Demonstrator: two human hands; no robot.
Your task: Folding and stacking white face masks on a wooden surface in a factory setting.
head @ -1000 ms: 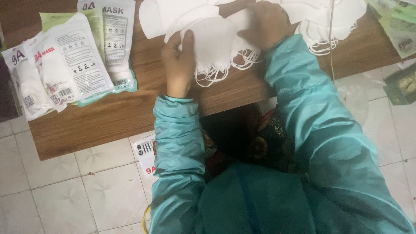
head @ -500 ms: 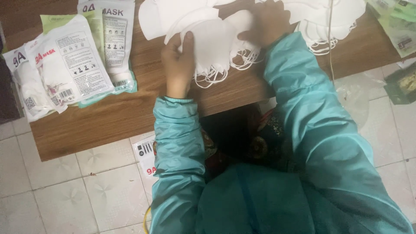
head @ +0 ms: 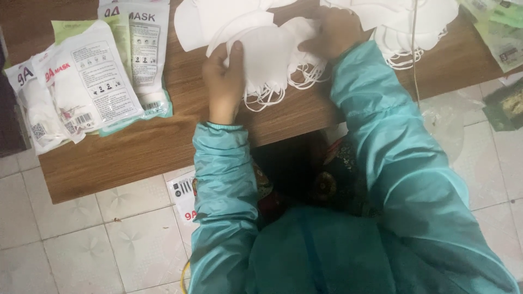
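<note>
Head cam looking straight down: left hand (head: pixel 222 76) has its grip on a stack of white masks (head: pixel 269 54) at top centre of the wooden bench (head: pixel 136 147), right hand (head: pixel 332 30) clamps the stack's far edge, packaged masks (head: pixel 87 87) sitting upper left.

likely home packing workshop, packaged masks (head: pixel 92 90), tiled floor (head: pixel 109 239)
</note>
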